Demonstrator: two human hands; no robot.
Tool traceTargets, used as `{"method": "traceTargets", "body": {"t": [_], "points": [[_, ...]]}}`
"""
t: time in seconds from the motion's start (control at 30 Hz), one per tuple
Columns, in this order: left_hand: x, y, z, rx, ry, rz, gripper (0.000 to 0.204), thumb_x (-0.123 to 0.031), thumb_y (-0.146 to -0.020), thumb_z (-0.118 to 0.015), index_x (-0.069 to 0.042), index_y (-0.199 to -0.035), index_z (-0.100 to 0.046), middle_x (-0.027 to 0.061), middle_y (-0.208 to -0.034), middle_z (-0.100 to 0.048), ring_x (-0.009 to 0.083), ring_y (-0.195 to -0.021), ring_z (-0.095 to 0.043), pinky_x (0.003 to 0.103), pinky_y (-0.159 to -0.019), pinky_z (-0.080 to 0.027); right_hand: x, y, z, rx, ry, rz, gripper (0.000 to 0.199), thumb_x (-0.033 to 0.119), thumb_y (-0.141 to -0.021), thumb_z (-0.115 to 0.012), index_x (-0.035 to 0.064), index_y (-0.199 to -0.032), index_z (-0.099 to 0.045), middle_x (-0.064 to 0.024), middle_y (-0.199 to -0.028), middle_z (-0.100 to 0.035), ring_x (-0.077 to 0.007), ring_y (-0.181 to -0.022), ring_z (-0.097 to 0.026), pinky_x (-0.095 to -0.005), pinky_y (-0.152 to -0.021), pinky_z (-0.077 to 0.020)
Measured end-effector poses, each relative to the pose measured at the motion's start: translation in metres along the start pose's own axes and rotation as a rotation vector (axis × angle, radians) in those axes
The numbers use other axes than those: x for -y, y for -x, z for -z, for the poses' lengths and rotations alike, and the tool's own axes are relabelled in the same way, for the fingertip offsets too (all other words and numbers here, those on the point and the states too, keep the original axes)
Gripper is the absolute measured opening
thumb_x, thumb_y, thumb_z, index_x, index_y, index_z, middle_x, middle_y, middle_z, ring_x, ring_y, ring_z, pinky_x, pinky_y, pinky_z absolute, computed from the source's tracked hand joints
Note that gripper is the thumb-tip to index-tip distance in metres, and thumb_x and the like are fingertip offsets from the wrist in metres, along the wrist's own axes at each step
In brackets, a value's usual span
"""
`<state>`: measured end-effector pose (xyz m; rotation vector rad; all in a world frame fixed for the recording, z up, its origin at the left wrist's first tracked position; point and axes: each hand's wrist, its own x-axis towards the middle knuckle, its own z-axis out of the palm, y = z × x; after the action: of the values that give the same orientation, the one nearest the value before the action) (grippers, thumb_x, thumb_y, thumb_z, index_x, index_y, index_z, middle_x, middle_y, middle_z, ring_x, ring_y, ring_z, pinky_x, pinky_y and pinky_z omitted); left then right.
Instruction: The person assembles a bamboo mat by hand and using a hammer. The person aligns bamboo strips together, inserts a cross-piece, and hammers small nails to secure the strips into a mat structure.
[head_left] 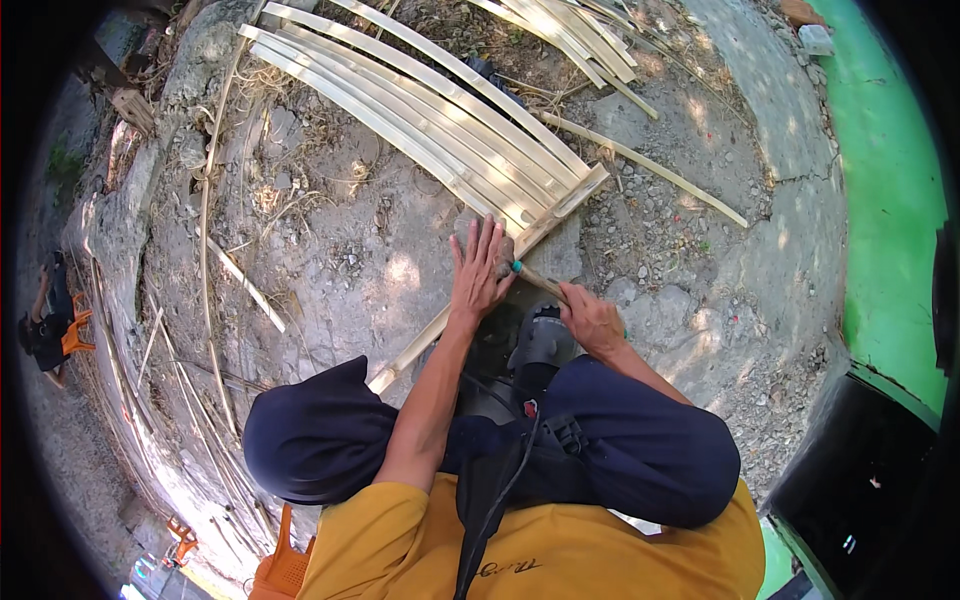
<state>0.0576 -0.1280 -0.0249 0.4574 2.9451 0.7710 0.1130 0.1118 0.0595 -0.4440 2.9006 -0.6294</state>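
My right hand (595, 322) is closed around the wooden handle of a hammer (541, 281), which has a teal band near its head. The hammer's head lies close to my left hand and is partly hidden by it. My left hand (480, 272) is open, its fingers stretched out over the ends of the bamboo slats (420, 130). Several pale slats run side by side toward the far left. Across their near ends lies a bamboo crosspiece (566, 208), slanting down to the lower left beneath my left hand. Whether a nail is under the hammer cannot be made out.
More bamboo strips (575, 35) lie at the far side, and one loose strip (660, 173) points right. A green wall (885, 200) borders the right. Thin strips and a person on an orange chair (77, 332) are at the left. My shoe (545, 338) is beside the crosspiece.
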Motion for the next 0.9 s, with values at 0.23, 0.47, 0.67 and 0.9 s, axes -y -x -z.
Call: {"method": "traceTargets", "body": {"t": [0.23,0.47,0.67,0.9], "points": [[0.001,-0.004,0.007,0.071,-0.019,0.036,0.093,-0.046,-0.096,-0.066,-0.008,-0.168,-0.02,0.0137,-0.175,-0.019,0.0346,-0.162,-0.014,0.064,-0.127,-0.008,-0.007,0.008,-0.001,0.096,0.072,0.021,0.037,0.023,-0.097,-0.067,0.0109,-0.13,-0.056,-0.0086,-0.093,-0.063,-0.0296,-0.072,-0.071,-0.0427,-0.058,-0.057],[-0.002,-0.006,0.005,0.043,0.019,0.025,0.093,-0.044,-0.096,-0.065,-0.007,-0.168,-0.019,0.0137,-0.175,-0.018,0.034,-0.163,-0.013,0.064,-0.127,-0.006,-0.012,0.002,0.006,0.1,0.219,0.062,0.039,0.022,-0.095,-0.068,0.0116,-0.132,-0.057,-0.0065,-0.087,-0.058,-0.0254,-0.068,-0.07,-0.0393,-0.056,-0.0569],[0.004,-0.004,0.004,0.002,0.025,0.009,0.093,-0.045,-0.096,-0.065,-0.006,-0.168,-0.02,0.0135,-0.175,-0.019,0.034,-0.163,-0.013,0.064,-0.127,-0.006,0.004,0.002,0.015,0.041,0.108,0.166,0.038,0.021,-0.097,-0.066,0.012,-0.133,-0.055,-0.0068,-0.086,-0.057,-0.0259,-0.068,-0.07,-0.0403,-0.055,-0.0564],[0.005,-0.003,0.004,0.004,0.005,-0.001,0.095,-0.043,-0.094,-0.069,-0.007,-0.168,-0.02,0.0135,-0.175,-0.02,0.0338,-0.163,-0.013,0.064,-0.128,-0.007,0.001,0.005,0.014,0.133,0.146,0.189,0.036,0.023,-0.099,-0.065,0.0124,-0.132,-0.054,-0.0086,-0.087,-0.059,-0.0292,-0.068,-0.069,-0.0433,-0.056,-0.0561]]}}
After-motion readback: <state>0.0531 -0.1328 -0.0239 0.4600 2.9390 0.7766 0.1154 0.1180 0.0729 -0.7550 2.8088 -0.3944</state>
